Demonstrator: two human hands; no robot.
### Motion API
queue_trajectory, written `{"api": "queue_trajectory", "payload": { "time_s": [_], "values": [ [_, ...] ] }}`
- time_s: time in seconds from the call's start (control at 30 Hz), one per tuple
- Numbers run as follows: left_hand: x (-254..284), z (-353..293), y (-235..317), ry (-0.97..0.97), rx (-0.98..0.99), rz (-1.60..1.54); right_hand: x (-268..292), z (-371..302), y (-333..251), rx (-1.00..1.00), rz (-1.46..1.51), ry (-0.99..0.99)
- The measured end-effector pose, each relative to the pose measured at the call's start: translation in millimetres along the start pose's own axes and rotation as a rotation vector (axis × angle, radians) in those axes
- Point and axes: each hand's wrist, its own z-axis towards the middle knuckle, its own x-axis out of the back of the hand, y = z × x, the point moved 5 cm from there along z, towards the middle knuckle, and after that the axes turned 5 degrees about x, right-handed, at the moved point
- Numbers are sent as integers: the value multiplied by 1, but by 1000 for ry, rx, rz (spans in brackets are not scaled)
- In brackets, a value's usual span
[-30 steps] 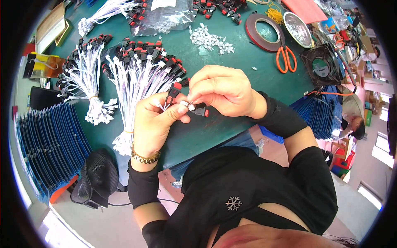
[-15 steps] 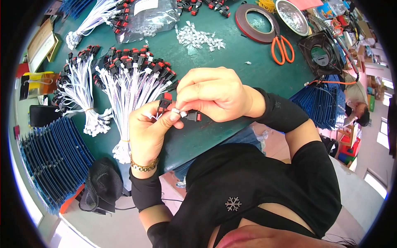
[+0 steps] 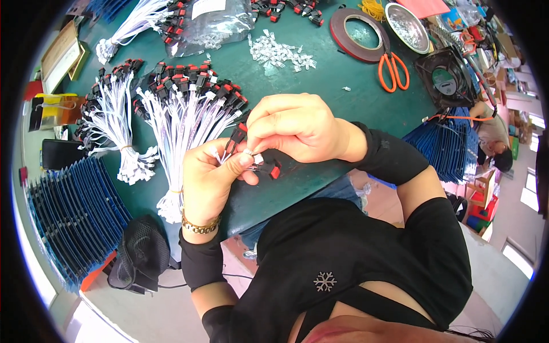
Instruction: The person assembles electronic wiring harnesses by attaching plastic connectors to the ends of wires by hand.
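Item in hand: small white plastic connector (image 3: 258, 158) with short leads, centre of the frame, at the thumb tip of the left hand (image 3: 207, 174) and just below the fingertips of the right hand (image 3: 298, 127).

Left hand: closed, gripping the connector between thumb and fingers; gold-coloured metal wristband (image 3: 200, 228) at the wrist.

Right hand: thumb and fingers drawn together in a pinch; whether they grip a lead cannot be told.

Attached or adjoining: two black plastic rocker switches with red caps, one upright above the left thumb (image 3: 238, 134), one tilted to the right, below the right fingers (image 3: 270, 168).

Counts, on the green work table (image 3: 329, 77):
- Bundles of white flat cable, three: upper left (image 3: 137, 26), left (image 3: 118, 123), left of centre (image 3: 182, 123); each with black-and-red switches at one end, too many to count.
- Clear plastic bag, one (image 3: 226, 24), top.
- Heap of translucent white connectors, one (image 3: 280, 52), upper centre, pieces uncountable; stray piece, one (image 3: 346, 88), to its right.
- Dark red tape roll, one (image 3: 372, 55), upper right.
- Orange-handled scissors, one pair (image 3: 395, 74), touching the roll.
- Black square-framed fan, one (image 3: 445, 80), right.
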Motion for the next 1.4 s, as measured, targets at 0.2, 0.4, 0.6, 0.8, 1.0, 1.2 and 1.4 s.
{"api": "queue_trajectory", "payload": {
  "time_s": [0.2,0.4,0.6,0.8,1.0,1.2,1.4],
  "values": [
    [1,-1,0,51,-52,-26,-4,-1,4,-114,42,21],
    [2,-1,0,75,-64,-18,-11,-4,5,-189,69,-14],
    [2,-1,1,48,-88,-4,-13,-7,12,-160,126,14],
    [1,2,2,102,-105,31,-10,-6,22,-236,162,-29],
    [-1,8,-1,-20,-78,130,29,1,11,-294,-119,-171],
    [3,15,-14,55,-92,30,112,-32,47,-582,-693,27],
    [4,16,-15,12,-40,132,95,-28,55,-411,-844,-103]
  ]
}}
